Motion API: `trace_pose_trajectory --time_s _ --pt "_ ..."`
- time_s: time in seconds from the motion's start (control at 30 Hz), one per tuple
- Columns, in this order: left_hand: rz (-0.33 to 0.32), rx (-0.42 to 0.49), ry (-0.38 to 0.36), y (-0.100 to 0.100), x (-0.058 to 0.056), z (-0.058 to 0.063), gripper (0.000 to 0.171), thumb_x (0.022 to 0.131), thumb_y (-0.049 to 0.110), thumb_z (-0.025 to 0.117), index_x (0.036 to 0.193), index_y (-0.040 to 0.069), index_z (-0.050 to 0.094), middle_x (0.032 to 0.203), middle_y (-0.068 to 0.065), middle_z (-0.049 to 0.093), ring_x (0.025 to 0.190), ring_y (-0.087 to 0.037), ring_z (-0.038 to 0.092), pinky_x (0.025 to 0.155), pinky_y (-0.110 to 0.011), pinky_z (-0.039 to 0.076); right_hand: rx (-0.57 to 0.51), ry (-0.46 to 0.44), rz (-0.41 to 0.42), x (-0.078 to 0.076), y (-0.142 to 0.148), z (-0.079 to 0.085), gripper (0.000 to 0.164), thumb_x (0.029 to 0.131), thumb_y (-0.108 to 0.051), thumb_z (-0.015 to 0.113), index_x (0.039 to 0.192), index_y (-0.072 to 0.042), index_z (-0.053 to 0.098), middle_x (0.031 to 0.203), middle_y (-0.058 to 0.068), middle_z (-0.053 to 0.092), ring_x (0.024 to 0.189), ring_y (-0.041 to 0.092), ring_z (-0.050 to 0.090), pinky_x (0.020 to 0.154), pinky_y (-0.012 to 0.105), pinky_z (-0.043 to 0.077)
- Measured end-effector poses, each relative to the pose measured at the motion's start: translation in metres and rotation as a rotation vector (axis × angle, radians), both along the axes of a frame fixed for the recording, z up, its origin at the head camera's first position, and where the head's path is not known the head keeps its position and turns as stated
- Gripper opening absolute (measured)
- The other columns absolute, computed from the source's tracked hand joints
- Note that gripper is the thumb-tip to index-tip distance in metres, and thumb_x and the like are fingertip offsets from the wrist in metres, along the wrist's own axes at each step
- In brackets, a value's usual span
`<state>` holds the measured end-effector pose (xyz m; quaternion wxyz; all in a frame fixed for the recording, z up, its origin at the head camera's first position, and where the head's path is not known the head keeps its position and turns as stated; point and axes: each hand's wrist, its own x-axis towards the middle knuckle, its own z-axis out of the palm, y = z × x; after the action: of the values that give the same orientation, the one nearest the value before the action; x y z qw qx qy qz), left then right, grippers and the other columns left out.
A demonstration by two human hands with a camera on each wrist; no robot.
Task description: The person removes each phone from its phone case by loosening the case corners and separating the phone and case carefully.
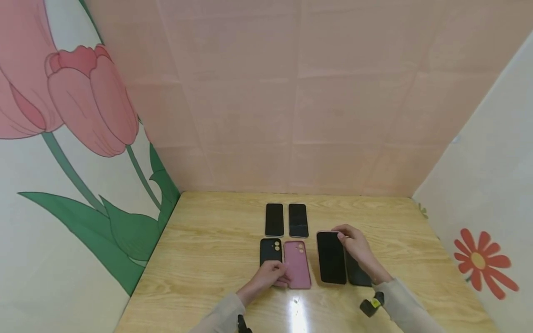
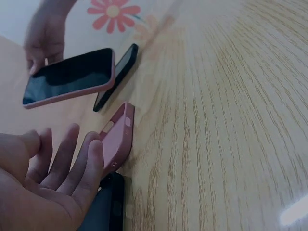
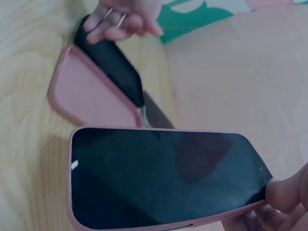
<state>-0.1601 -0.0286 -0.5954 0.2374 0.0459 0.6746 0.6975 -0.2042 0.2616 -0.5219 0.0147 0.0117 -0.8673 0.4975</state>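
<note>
My right hand (image 1: 354,243) pinches the top corner of a black-screened smartphone in a pink case (image 1: 331,259). In the right wrist view, the phone (image 3: 163,178) is tilted with its screen up, thumb on the glass. My left hand (image 1: 270,273) hovers with loose fingers over an empty pink phone case (image 1: 297,266) and a black phone case (image 1: 270,249). Nothing is between those fingers in the left wrist view. The pink case (image 2: 118,137) lies with its hollow side up. A dark phone or case (image 1: 358,273) lies right of the held phone, partly hidden by the right wrist.
Two black-screened phones, one on the left (image 1: 274,219) and one on the right (image 1: 298,220), lie side by side behind the cases. They rest on a wooden table (image 1: 216,240). A pink wall covering (image 1: 291,115) rises at the back, with flower-printed sheets at both sides.
</note>
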Motion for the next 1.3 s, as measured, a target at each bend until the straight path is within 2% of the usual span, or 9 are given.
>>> trace_pose_trajectory --time_s 0.1,0.23,0.37,0.47,0.73,0.87,1.13,1.2,1.3 --pt "-0.002 0.011 0.010 0.001 0.000 0.001 0.016 0.098 0.007 0.061 0.104 -0.007 0.059 0.094 -0.023 0.069 0.087 -0.036 0.070 0.078 -0.045 0.059 -0.026 0.022 0.010 0.004 -0.007 0.009 0.021 0.099 0.000 0.050 0.113 0.005 0.065 0.106 0.019 0.068 0.087 0.021 0.059 0.072 0.028 0.047" --pt "-0.002 0.034 0.014 0.002 -0.001 0.002 0.023 0.095 0.009 0.066 0.109 -0.007 0.056 0.094 -0.016 0.067 0.088 -0.036 0.069 0.078 -0.045 0.059 -0.067 0.010 0.019 0.008 -0.017 0.018 0.021 0.098 0.000 0.050 0.112 0.006 0.065 0.104 0.019 0.068 0.083 0.021 0.060 0.069 0.030 0.048" --pt "-0.025 0.045 0.020 0.002 -0.001 0.003 0.027 0.096 0.010 0.066 0.113 -0.007 0.056 0.098 -0.018 0.066 0.088 -0.033 0.069 0.079 -0.043 0.059 -0.111 -0.036 0.036 0.010 -0.026 0.022 0.022 0.099 0.002 0.049 0.115 0.006 0.063 0.108 0.021 0.066 0.084 0.022 0.060 0.070 0.035 0.051" --pt "-0.055 0.037 0.035 0.002 -0.001 0.003 0.031 0.097 0.012 0.065 0.118 -0.008 0.055 0.103 -0.020 0.066 0.089 -0.032 0.069 0.080 -0.043 0.059 -0.135 -0.057 0.047 0.010 -0.033 0.022 0.022 0.100 0.002 0.048 0.116 0.007 0.063 0.110 0.022 0.066 0.085 0.021 0.061 0.071 0.036 0.052" --pt "-0.096 -0.014 0.065 0.002 -0.001 0.007 0.045 0.096 0.022 0.067 0.131 -0.003 0.054 0.106 -0.011 0.066 0.092 -0.037 0.068 0.082 -0.051 0.056 -0.213 -0.080 0.090 0.009 -0.051 0.020 0.022 0.100 0.002 0.048 0.116 0.008 0.062 0.105 0.019 0.067 0.081 0.020 0.063 0.069 0.035 0.055" --pt "-0.128 -0.041 0.077 0.002 -0.002 0.009 0.046 0.097 0.024 0.067 0.134 0.000 0.053 0.110 -0.009 0.065 0.095 -0.030 0.067 0.084 -0.051 0.056 -0.238 -0.085 0.108 0.008 -0.057 0.017 0.022 0.100 0.002 0.047 0.116 0.008 0.061 0.104 0.019 0.067 0.082 0.020 0.063 0.071 0.038 0.055" --pt "-0.179 -0.101 0.100 0.007 -0.005 0.013 0.034 0.096 0.033 0.066 0.121 0.010 0.063 0.105 -0.002 0.070 0.093 -0.020 0.067 0.086 -0.048 0.055 -0.268 -0.120 0.084 0.008 -0.066 0.011 0.022 0.099 0.002 0.046 0.114 0.006 0.063 0.100 0.016 0.068 0.081 0.023 0.065 0.071 0.038 0.056" --pt "-0.175 -0.099 0.099 0.008 -0.006 0.014 0.034 0.097 0.033 0.065 0.121 0.010 0.064 0.106 -0.003 0.071 0.095 -0.017 0.067 0.086 -0.047 0.055 -0.265 -0.124 0.079 0.009 -0.068 0.010 0.023 0.099 0.003 0.046 0.114 0.005 0.063 0.101 0.016 0.068 0.082 0.023 0.065 0.072 0.039 0.055" --pt "-0.167 -0.064 0.083 0.010 -0.007 0.014 0.032 0.098 0.029 0.064 0.122 0.007 0.064 0.108 -0.006 0.071 0.096 -0.020 0.069 0.084 -0.046 0.057 -0.267 -0.130 0.075 0.009 -0.069 0.011 0.024 0.099 0.002 0.046 0.115 0.006 0.063 0.102 0.017 0.068 0.083 0.024 0.065 0.074 0.041 0.056"
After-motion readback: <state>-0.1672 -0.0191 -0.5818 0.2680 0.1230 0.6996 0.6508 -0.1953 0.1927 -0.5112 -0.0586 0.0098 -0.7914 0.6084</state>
